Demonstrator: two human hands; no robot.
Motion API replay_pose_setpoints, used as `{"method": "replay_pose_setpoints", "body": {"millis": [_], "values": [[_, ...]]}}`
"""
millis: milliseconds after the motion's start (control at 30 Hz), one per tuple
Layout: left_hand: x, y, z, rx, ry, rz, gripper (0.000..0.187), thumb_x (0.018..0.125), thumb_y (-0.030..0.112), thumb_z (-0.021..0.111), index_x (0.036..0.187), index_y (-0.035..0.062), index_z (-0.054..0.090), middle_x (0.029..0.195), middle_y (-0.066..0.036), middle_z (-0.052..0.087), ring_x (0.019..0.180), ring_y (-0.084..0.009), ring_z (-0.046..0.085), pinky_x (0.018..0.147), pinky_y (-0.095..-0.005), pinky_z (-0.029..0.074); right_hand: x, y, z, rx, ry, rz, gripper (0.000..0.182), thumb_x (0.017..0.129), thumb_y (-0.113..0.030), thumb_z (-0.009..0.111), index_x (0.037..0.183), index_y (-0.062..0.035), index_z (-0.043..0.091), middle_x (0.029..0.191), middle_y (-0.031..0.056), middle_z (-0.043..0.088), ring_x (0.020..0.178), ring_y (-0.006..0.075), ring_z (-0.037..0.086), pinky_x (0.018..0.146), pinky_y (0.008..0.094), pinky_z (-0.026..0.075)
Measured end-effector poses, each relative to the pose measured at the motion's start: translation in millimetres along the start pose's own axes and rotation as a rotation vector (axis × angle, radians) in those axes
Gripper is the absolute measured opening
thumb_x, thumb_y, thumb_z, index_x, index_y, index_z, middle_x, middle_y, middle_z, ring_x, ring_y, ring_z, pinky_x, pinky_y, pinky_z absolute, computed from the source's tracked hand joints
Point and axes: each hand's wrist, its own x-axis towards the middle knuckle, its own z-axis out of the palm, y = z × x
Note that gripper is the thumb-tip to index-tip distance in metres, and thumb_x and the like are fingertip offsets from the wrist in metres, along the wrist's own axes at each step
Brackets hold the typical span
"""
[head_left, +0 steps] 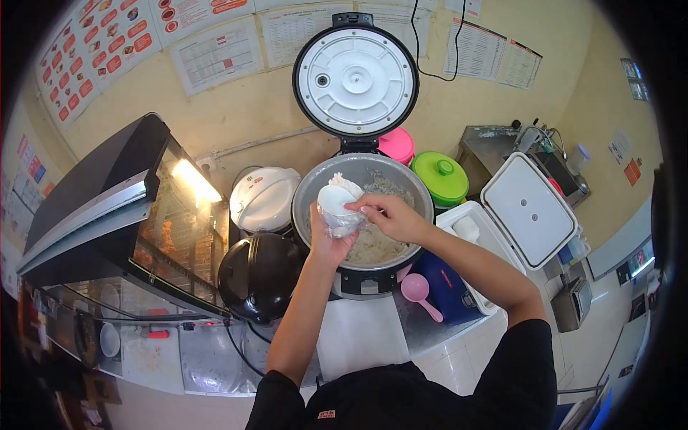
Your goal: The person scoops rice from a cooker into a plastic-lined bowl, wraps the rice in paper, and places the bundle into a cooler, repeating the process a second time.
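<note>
Over the open rice cooker (302, 188), my left hand (331, 242) is wrapped round a small white cup (337, 198), with clear plastic film bunched about its lower part. A clump of white rice (345, 185) shows at the cup's far edge. My right hand (393, 218) reaches in from the right, its fingers pinched at the cup's near-right rim. Whether they grip the rim or the film is too small to make out. Cooked rice (380, 244) lies in the pot below. The cooker's lid (356, 82) stands raised behind it.
A lit glass food warmer (172, 229) stands left, beside a black rounded appliance (261, 278) and a white-lidded container (265, 198). To the right are a green lid (439, 178), an open white cooler box (494, 265) and a pink ladle (419, 292). A white board (362, 333) lies in front.
</note>
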Motion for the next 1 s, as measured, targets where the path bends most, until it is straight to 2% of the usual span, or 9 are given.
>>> {"method": "replay_pose_setpoints", "body": {"millis": [133,233,333,533,667,733,833,933,1000], "values": [[-9,24,14,0.067,-0.024,0.015,0.055,0.098,0.057,0.039,0.130,0.0160,0.057,0.119,-0.005,0.066,0.106,-0.0215,0.066,0.078,-0.0383,0.057,-1,-28,-11,-0.104,0.047,0.047,0.029,0.103,-0.013,0.049,0.128,-0.0081,0.063,0.089,0.0025,0.061,0.076,0.0086,0.051,0.072,0.0256,0.045],[-13,36,16,0.061,0.023,0.047,0.055,0.097,0.057,0.042,0.130,0.0162,0.057,0.121,-0.005,0.066,0.107,-0.0220,0.066,0.078,-0.0394,0.059,-6,-39,-30,0.022,0.176,0.095,0.030,0.105,-0.020,0.046,0.129,-0.0109,0.063,0.081,-0.0009,0.054,0.070,0.0059,0.045,0.064,0.0223,0.040],[-19,37,19,0.035,0.043,0.037,0.054,0.096,0.056,0.044,0.130,0.0161,0.058,0.122,-0.006,0.066,0.107,-0.0223,0.066,0.081,-0.0410,0.058,-9,-39,-34,0.333,0.182,0.337,0.033,0.107,-0.024,0.044,0.133,-0.0144,0.062,0.077,-0.0034,0.050,0.067,0.0040,0.038,0.060,0.0205,0.035],[-8,25,15,0.146,0.051,0.080,0.052,0.098,0.050,0.042,0.129,0.0109,0.057,0.119,-0.008,0.066,0.110,-0.0245,0.065,0.091,-0.0429,0.054,-17,7,17,-0.016,0.142,-0.010,0.034,0.104,-0.016,0.048,0.135,-0.0122,0.061,0.083,0.0045,0.061,0.070,0.0121,0.048,0.069,0.0271,0.044],[-9,23,25,0.246,0.146,0.136,0.052,0.098,0.050,0.044,0.126,0.0092,0.058,0.113,-0.008,0.067,0.104,-0.0233,0.067,0.090,-0.0395,0.054,-20,-13,20,-0.065,0.028,0.143,0.033,0.103,-0.013,0.049,0.133,-0.0117,0.063,0.094,0.0115,0.068,0.078,0.0151,0.054,0.077,0.0292,0.047],[-9,29,21,0.355,0.180,0.077,0.049,0.098,0.048,0.044,0.125,0.0103,0.059,0.112,-0.008,0.067,0.103,-0.0237,0.067,0.087,-0.0411,0.056,-20,-5,12,-0.105,-0.041,0.196,0.033,0.102,-0.012,0.049,0.132,-0.0120,0.063,0.098,0.0132,0.069,0.080,0.0158,0.056,0.079,0.0292,0.047],[-10,46,14,0.419,0.185,0.011,0.047,0.098,0.048,0.044,0.125,0.0110,0.059,0.112,-0.009,0.067,0.102,-0.0232,0.068,0.086,-0.0406,0.057,-21,7,-15,-0.128,0.004,-0.048,0.033,0.102,-0.012,0.050,0.131,-0.0123,0.064,0.091,0.0136,0.066,0.076,0.0148,0.055,0.075,0.0272,0.046],[-12,50,19,0.504,0.164,-0.016,0.048,0.098,0.048,0.045,0.124,0.0108,0.059,0.111,-0.009,0.068,0.100,-0.0220,0.068,0.086,-0.0388,0.057,-16,-13,-30,-0.016,0.212,0.036,0.033,0.102,-0.011,0.049,0.131,-0.0133,0.065,0.091,0.0145,0.065,0.076,0.0142,0.055,0.075,0.0269,0.046],[-13,45,22,0.569,0.174,-0.015,0.050,0.098,0.050,0.045,0.123,0.0106,0.060,0.110,-0.009,0.068,0.100,-0.0213,0.068,0.086,-0.0374,0.056,-18,-24,-20,-0.084,0.087,0.185,0.034,0.101,-0.009,0.049,0.132,-0.0132,0.064,0.093,0.0156,0.067,0.079,0.0136,0.056,0.077,0.0276,0.047]]}}
